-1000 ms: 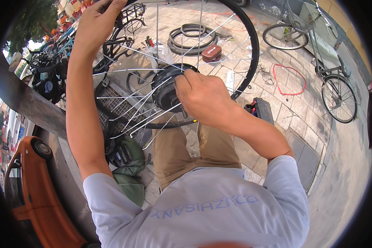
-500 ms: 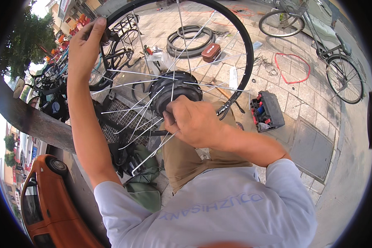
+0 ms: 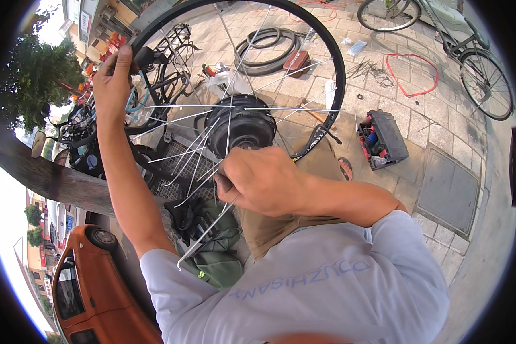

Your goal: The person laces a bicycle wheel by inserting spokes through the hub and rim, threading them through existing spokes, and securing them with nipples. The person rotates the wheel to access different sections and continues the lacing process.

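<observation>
Backdrop: street-side pavement (image 3: 421,123) in daylight, with an orange car (image 3: 112,298) at lower left.
Right hand: closed (image 3: 264,178) on a bunch of loose spokes (image 3: 203,238), their bent ends slanting down toward the left sleeve.
Left hand: fingers curled (image 3: 112,83) on the left side of the wheel rim (image 3: 341,74).
Wheel: in front of the person, above the legs; spokes fan from the black hub (image 3: 243,123), just beyond the right hand.
Green bag: beside the lap (image 3: 218,269), black items over it; its inside is hidden.
White plastic bag: behind the hub (image 3: 223,86), coloured tool handles at its top.
Reddish case: shut (image 3: 297,64), contents hidden, beside coiled black tubing (image 3: 269,69).
Black toolbox: to the right (image 3: 393,137), open, red and blue pieces inside, too small to name.
</observation>
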Demonstrator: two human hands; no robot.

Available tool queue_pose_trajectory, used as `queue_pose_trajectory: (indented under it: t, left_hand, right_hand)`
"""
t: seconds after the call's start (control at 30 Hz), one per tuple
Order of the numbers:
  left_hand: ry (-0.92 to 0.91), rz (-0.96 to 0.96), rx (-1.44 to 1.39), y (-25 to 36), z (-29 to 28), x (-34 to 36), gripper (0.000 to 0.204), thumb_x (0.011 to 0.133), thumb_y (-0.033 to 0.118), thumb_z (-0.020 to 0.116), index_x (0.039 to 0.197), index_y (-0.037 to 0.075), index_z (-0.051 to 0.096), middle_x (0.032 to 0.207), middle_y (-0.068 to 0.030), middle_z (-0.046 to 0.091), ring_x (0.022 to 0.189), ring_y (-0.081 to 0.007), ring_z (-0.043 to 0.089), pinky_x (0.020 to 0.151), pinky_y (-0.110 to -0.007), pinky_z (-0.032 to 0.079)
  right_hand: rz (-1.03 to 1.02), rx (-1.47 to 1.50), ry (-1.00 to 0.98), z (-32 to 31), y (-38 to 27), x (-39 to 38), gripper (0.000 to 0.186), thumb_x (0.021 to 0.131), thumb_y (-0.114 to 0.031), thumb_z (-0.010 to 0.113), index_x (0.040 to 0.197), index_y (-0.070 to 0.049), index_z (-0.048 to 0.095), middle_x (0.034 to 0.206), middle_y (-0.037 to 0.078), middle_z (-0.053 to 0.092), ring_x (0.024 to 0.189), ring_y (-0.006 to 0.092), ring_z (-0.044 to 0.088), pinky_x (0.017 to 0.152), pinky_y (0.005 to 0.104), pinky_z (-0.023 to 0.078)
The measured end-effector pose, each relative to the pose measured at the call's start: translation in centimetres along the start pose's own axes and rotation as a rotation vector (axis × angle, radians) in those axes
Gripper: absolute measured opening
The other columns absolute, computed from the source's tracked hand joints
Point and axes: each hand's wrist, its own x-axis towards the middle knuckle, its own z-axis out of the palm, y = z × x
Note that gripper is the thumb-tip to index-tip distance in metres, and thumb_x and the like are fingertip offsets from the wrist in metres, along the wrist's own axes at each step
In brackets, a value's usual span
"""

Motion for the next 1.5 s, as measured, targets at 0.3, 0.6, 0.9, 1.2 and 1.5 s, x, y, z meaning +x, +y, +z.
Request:
queue_pose_trajectory:
  t: [0.3,0.6,0.9,1.2,1.5]
  left_hand:
    - [0.0,0.005,0.042,0.2,-0.1,0.1,0.053,0.098,0.053,0.068,0.088,0.001,0.073,0.071,0.0033,0.059,0.061,-0.005,0.044,0.056,-0.024,0.032]
    - [-0.026,-0.038,0.026,0.3,-1.1,0.4,0.044,0.098,0.047,0.07,0.102,0.004,0.075,0.078,0.0013,0.064,0.063,-0.0054,0.045,0.058,-0.023,0.033]
    - [-0.044,0.012,0.043,0.6,-0.9,-0.7,0.044,0.098,0.049,0.068,0.092,0.006,0.074,0.075,0.0027,0.062,0.062,-0.0046,0.044,0.056,-0.023,0.031]
    - [0.011,0.115,-0.002,0.0,-1.9,-1.2,0.043,0.099,0.047,0.068,0.097,0.005,0.076,0.077,0.0023,0.064,0.061,-0.0052,0.047,0.055,-0.023,0.034]
    - [0.089,0.063,-0.028,-0.9,-3.9,-3.5,0.044,0.104,0.043,0.062,0.112,0.002,0.074,0.085,-0.0009,0.068,0.066,-0.0065,0.048,0.061,-0.022,0.035]
  right_hand:
    - [0.085,0.077,-0.188,-1.5,-1.0,0.6,0.027,0.084,-0.02,0.074,0.089,-0.003,0.054,0.077,0.009,0.059,0.065,0.026,0.066,0.052,0.0365,0.052]
    - [0.215,-0.251,-0.179,-2.2,1.5,1.3,0.023,0.089,-0.02,0.072,0.089,-0.004,0.056,0.073,0.008,0.061,0.061,0.0278,0.066,0.049,0.0388,0.05]
    - [0.589,-0.172,-0.297,-4.2,5.6,3.8,0.036,0.097,-0.036,0.063,0.098,0.0,0.067,0.086,0.02,0.072,0.077,0.0385,0.071,0.071,0.0475,0.055]
    - [0.82,-0.102,0.167,-18.9,19.7,11.6,0.037,0.1,-0.036,0.065,0.078,-0.007,0.07,0.061,-0.006,0.052,0.057,0.0053,0.042,0.053,0.0248,0.034]
    - [0.989,0.7,-0.939,-4.9,27.2,11.6,0.053,0.106,-0.052,0.055,0.088,-0.003,0.064,0.054,-0.006,0.035,0.041,0.005,0.027,0.037,0.0233,0.019]
